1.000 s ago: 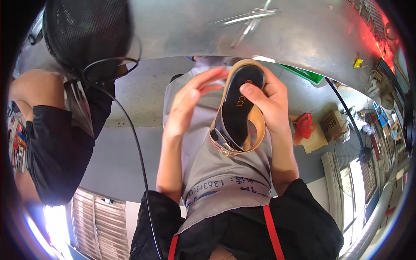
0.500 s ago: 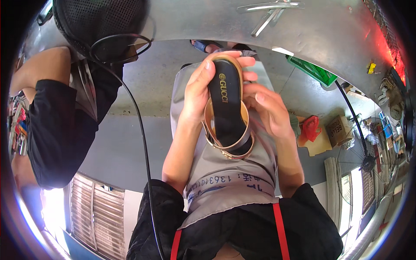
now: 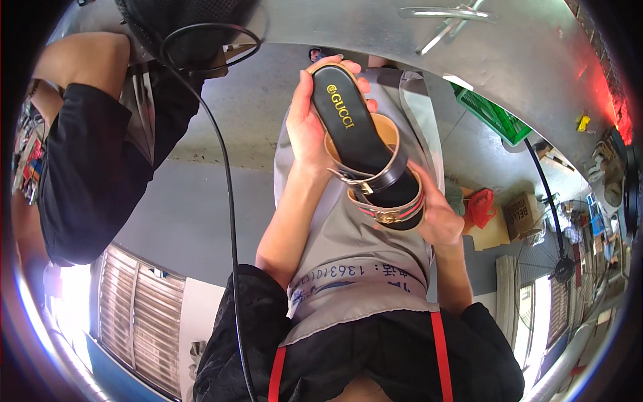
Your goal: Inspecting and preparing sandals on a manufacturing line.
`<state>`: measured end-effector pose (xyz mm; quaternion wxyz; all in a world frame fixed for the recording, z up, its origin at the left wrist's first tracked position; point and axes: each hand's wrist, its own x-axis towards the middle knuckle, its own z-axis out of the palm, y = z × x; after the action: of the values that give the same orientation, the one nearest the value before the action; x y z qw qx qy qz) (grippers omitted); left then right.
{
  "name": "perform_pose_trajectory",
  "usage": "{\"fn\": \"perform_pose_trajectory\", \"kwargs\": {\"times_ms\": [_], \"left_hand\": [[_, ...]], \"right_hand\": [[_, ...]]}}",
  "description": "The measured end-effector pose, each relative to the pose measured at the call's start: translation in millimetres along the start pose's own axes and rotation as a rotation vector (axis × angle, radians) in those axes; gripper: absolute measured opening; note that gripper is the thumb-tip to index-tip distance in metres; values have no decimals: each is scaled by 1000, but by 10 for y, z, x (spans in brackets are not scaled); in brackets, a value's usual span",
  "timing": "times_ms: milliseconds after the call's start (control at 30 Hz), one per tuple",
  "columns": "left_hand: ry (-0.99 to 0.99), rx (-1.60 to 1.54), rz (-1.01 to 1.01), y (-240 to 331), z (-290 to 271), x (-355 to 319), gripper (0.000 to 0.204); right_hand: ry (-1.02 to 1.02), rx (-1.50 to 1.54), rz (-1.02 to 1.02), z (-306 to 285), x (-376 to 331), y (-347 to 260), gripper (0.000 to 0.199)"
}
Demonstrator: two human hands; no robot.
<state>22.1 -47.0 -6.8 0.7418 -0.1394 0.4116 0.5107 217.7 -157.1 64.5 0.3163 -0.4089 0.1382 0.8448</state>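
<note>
A black sandal (image 3: 345,124) with a tan edge, gold lettering on its insole, a dark buckled ankle strap and a toe strap with a gold ornament is held above my lap. Its heel end points away from me and its toe end towards me. My left hand (image 3: 311,130) wraps round the heel part, thumb on the near side and fingertips showing over the far edge. Beside the toe end, my right hand (image 3: 439,214) grips the sandal's right side; some of its fingers are hidden behind the sole. A grey apron (image 3: 355,281) covers my front.
A metal worktable (image 3: 335,27) curves across the far side, with shiny metal strips (image 3: 452,20) on it. A black cable (image 3: 228,181) hangs at the left near another person's arm (image 3: 94,174). To the right are a green crate (image 3: 495,114), a cardboard box (image 3: 522,211) and a fan (image 3: 562,268).
The sandal has tilted, its toe end swinging right and its straps turning more into view. My right hand has moved from the sandal's middle down to its toe end.
</note>
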Motion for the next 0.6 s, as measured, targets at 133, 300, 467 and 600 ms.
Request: {"fn": "perform_pose_trajectory", "kwargs": {"times_ms": [133, 300, 467, 600], "left_hand": [[23, 73, 79, 31, 106, -65, 41], [-3, 44, 79, 189, -11, -143, 18], [-132, -103, 25, 375, -211, -183, 14], [-129, -80, 62, 359, -194, -175, 15]], "right_hand": [[-53, -20, -46, 124, -13, -93, 106], [201, -428, -244, 25, -91, -226, 69], [298, -593, -372, 33, -108, -318, 48], [302, -624, -381, 27, -107, -308, 48]]}}
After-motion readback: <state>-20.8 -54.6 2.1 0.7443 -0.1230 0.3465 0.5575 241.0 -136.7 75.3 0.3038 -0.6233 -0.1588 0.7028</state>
